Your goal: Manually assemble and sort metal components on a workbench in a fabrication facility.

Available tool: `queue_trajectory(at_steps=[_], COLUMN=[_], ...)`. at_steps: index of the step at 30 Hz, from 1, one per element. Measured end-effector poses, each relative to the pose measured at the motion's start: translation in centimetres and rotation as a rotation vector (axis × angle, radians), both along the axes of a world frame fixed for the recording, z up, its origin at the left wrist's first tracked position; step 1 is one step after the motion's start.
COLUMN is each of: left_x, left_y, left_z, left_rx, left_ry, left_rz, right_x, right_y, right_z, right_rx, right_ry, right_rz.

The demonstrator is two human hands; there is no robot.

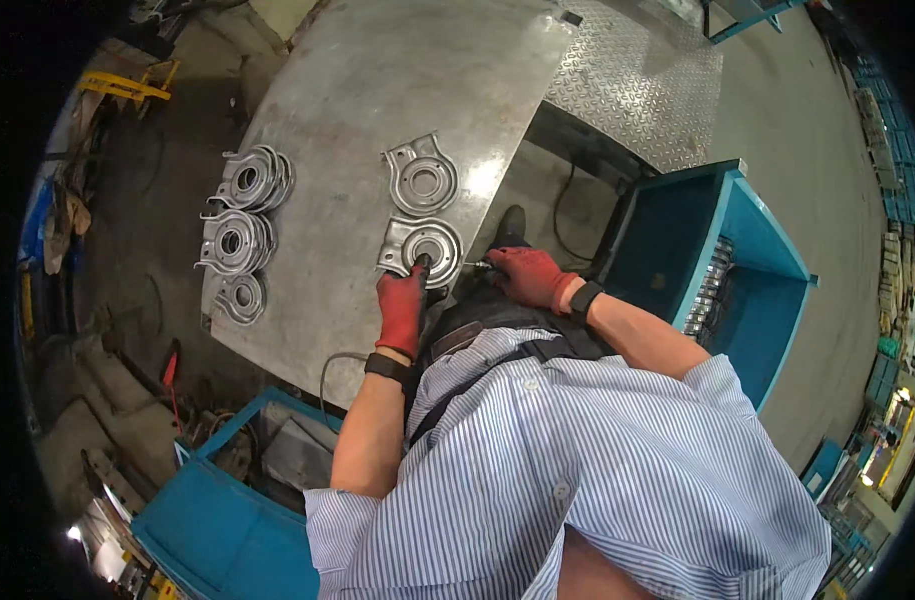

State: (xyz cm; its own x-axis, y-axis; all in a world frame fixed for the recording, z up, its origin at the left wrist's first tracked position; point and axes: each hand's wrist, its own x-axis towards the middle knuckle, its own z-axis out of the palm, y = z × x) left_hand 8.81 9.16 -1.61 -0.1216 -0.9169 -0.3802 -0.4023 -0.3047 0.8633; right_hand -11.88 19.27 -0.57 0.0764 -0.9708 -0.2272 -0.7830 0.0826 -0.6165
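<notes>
My left hand [405, 300], in a red and black glove, grips the near edge of a stamped metal bracket [395, 240], with a finger reaching over its round dished middle. This bracket lies at the table's right edge. My right hand [529, 276], also gloved, is closed round a slim tool [476, 265] with a metal tip. The tip points left at the bracket's rim; whether it touches I cannot tell. Most of the tool is hidden in the fist. Just beyond lies a second bracket [423, 180] of the same shape, close against the first.
Stacks of similar brackets [239, 240] stand along the metal table's [327, 100] left side. To my right is a blue bin [777, 300] with metal parts [712, 285] inside. Another blue container [227, 530] stands at lower left. A tread-plate surface [637, 80] adjoins the table's far right.
</notes>
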Motion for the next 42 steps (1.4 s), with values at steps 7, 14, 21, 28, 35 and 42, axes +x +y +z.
queue_trajectory(at_steps=[7,14,21,28,35,42], left_x=[0.4,1.4,-0.4,0.4,0.8,0.4], left_y=[-0.7,-0.7,-1.0,-0.6,-0.6,-0.8], left_z=[-0.6,-5.4,1.3,-0.7,-2.9,-1.2], left_rx=[0.077,0.041,0.071,0.000,-0.070,-0.028], left_ry=[-0.164,-0.274,-0.279,-0.190,-0.321,-0.206], left_rz=[-0.033,-0.041,-0.109,-0.031,-0.091,-0.084], right_x=[0.6,0.9,0.8,1.1,0.7,0.6], right_y=[-0.3,0.0,-0.1,-0.4,-0.3,-0.5], right_z=[-0.6,-1.6,-1.6,-2.0,-1.9,-2.4], right_rx=[0.055,0.014,0.017,-0.023,-0.039,0.015], right_ry=[0.015,-0.010,0.000,0.033,0.009,-0.003], right_rz=[-0.016,-0.035,-0.042,-0.031,-0.034,-0.033])
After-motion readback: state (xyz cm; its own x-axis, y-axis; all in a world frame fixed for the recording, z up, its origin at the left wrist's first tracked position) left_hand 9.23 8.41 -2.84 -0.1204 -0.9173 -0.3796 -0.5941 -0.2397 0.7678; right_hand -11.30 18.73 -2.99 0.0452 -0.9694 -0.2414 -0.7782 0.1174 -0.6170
